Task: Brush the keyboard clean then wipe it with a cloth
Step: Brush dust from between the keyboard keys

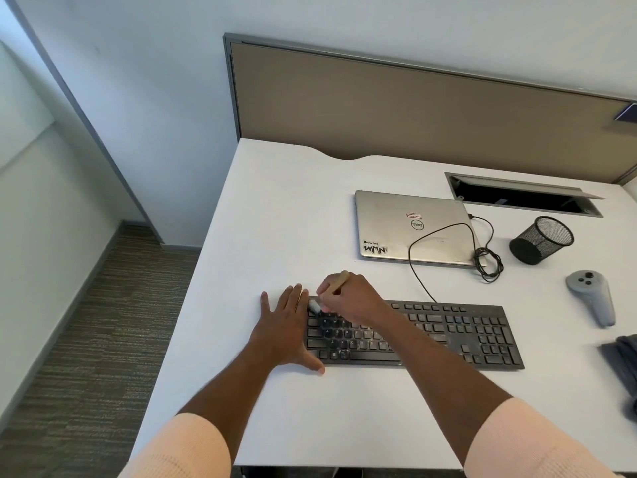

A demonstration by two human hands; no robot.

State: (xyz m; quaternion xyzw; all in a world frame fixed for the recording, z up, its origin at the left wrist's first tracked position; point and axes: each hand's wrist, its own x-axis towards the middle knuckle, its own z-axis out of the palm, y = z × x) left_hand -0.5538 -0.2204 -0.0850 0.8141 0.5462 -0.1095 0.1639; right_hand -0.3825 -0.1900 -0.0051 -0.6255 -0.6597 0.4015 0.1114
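We sit at a white desk [275, 201] backed by a tan partition [413, 108], with striped carpet to the left. Our right hand [348, 298] grips a wooden-handled brush [339, 281] much like a pen, its pale bristles down on the top left corner of the black keyboard [465, 332]; we judge the brushing starts at that end and will work rightward. Our left hand [286, 326] lies flat, fingers straight, against the keyboard's left end with the thumb along its front edge, most likely to stop it sliding under the strokes. The keyboard sits near the desk's front edge, and its cable [417, 267] runs back over a closed laptop [406, 225]. Further right are a mesh pen cup [541, 239] and a grey controller [593, 298], both apart from the keyboard. What looks like a dark folded cloth [620, 360] lies at the far right edge, kept within reach for the wipe, not yet touched
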